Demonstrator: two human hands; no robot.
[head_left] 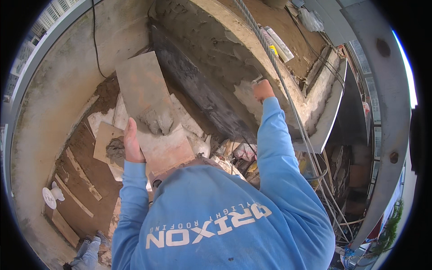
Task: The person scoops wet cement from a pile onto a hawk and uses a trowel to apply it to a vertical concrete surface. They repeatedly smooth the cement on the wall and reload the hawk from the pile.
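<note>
My left hand [131,143] grips the side edge of a long flat board [144,81], thumb along the edge and fingers hidden beneath. A lump of wet grey mortar [156,119] sits on that board. My right hand [264,90] is closed around a trowel [257,80] at the low wall [220,54] on the right. Only a bit of the trowel's metal shows, and its blade cannot be made out against the wall. Wet mortar coats much of this wall's face, with a paler patch just left of my right hand.
A steel cable [288,81] runs close past my right arm. A dark panel [198,81] leans below the coated wall. Sealant tubes [278,44] lie on the ledge. Another mortar-smeared board [108,144], wood strips [83,173] and a white spool [53,195] are at left. Jeans-clad legs [87,252] show at lower left.
</note>
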